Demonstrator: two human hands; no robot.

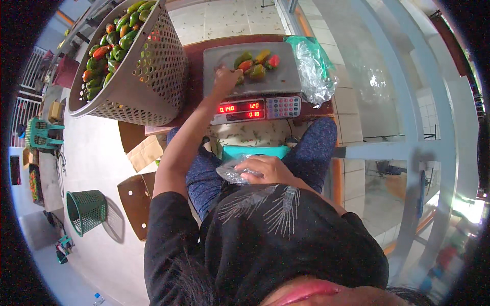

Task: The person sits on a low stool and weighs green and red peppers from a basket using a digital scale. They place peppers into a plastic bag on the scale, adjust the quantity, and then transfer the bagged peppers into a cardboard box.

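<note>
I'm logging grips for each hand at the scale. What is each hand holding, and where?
The right hand grips a clear plastic bag by its bunched edge. The left hand touches peppers on the scale; any grip is unclear.

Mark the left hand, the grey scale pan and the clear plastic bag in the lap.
left hand (226, 79), head view, back of hand
grey scale pan (286, 81), head view, bare right part
clear plastic bag (230, 172), head view, crumpled left end
</note>
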